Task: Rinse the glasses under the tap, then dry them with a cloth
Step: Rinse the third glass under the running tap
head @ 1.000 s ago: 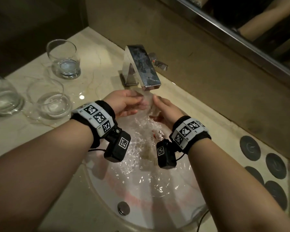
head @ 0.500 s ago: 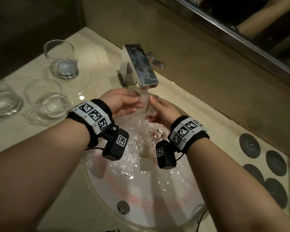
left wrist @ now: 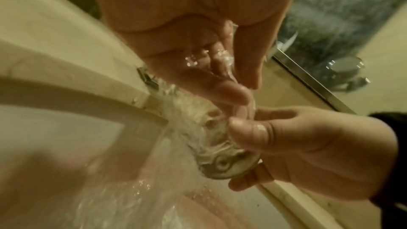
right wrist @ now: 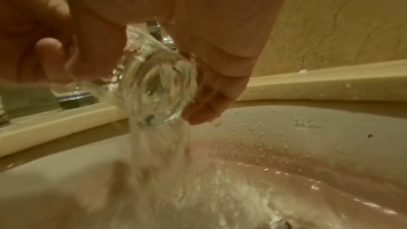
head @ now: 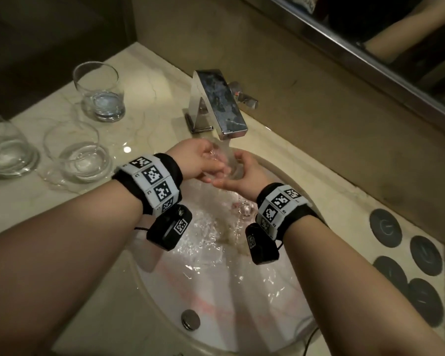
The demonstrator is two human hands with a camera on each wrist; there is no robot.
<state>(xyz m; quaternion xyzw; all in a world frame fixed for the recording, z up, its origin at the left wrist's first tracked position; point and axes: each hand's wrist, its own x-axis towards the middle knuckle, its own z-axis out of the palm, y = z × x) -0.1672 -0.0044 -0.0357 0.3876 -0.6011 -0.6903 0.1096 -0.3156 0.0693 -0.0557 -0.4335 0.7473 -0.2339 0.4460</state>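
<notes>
A clear glass [head: 233,163] is tilted under the running tap [head: 221,104], and water pours over it into the sink [head: 280,304]. My left hand [head: 211,167] holds its upper part, fingers and thumb [left wrist: 249,62] at the rim. My right hand [head: 231,178] grips it near the thick base [left wrist: 222,162], thumb [left wrist: 253,131] on the wall. In the right wrist view the glass [right wrist: 158,83] sits between my right fingers [right wrist: 211,97] and the left hand [right wrist: 44,44]. Three more glasses [head: 100,93] [head: 77,152] [head: 5,147] stand on the counter to the left.
The marble counter [head: 49,201] surrounds the round basin, with a drain plug [head: 190,319] at its near side. Several dark round coasters [head: 385,227] lie on the right. A wall and mirror [head: 370,34] rise behind the tap. No cloth is in view.
Both hands have stayed under the stream and drawn slightly closer together around the glass. The left fingers have shifted on the rim. The water keeps running.
</notes>
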